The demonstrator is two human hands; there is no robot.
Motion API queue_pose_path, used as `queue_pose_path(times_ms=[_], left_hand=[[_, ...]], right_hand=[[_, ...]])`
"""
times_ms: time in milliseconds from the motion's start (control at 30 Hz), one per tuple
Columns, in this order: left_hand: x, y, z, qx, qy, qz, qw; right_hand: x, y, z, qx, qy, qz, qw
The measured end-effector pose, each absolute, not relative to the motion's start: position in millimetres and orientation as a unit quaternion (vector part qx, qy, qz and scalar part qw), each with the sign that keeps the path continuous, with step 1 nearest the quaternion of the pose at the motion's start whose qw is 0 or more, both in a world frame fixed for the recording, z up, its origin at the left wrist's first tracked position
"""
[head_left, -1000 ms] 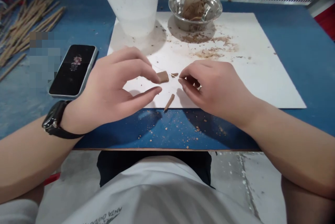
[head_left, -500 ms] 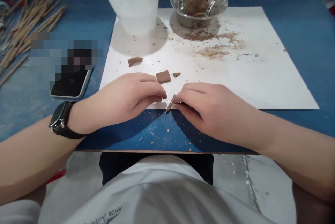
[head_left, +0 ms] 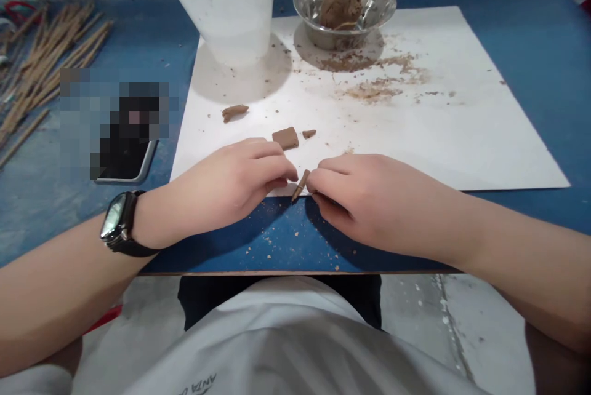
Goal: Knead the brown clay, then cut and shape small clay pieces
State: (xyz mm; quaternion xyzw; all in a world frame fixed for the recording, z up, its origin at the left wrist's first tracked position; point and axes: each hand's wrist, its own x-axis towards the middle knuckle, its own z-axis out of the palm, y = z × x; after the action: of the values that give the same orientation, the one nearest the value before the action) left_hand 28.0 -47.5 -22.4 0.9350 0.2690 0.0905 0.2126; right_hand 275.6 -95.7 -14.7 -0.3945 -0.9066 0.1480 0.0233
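My left hand (head_left: 244, 176), with a watch (head_left: 117, 221) on its wrist, is closed in a pinch just left of a narrow brown clay strip (head_left: 300, 187). To the strip's right, my right hand (head_left: 360, 189) pinches too, its fingertips close beside the clay. A faint pale line crosses the strip; the thin wire between the hands hardly shows now. The strip lies slanted over the near edge of the white board (head_left: 484, 136). Just beyond the fingers lie a flat clay rectangle (head_left: 285, 138) and a small clay scrap (head_left: 309, 133). Further left is a clay roll (head_left: 235, 112).
A steel bowl (head_left: 307, 29) with a clay lump (head_left: 340, 4) stands at the back, beside a white plastic bucket (head_left: 226, 7). On the left are a phone (head_left: 122, 158) and a heap of brown sticks (head_left: 55, 50). Crumbs dot the blue table (head_left: 184, 259) near its front edge.
The wire that ran visibly from my left fingertips across the strip to my right ones is now barely seen. Both hands sit slightly lower in view, as the whole view has shifted a little.
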Motion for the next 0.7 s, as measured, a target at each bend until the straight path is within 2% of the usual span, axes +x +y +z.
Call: queue_pose_path(times_ms=[367, 700], left_hand=[[27.1, -44.8, -22.6, 0.945, 0.238, 0.096, 0.200], [28.3, -42.9, -23.5, 0.940, 0.250, 0.107, 0.207]], right_hand=[[273.5, -95.3, -10.3, -0.408, -0.905, 0.120, -0.018], [274.6, -93.7, -11.8, -0.404, -0.907, 0.118, -0.008]])
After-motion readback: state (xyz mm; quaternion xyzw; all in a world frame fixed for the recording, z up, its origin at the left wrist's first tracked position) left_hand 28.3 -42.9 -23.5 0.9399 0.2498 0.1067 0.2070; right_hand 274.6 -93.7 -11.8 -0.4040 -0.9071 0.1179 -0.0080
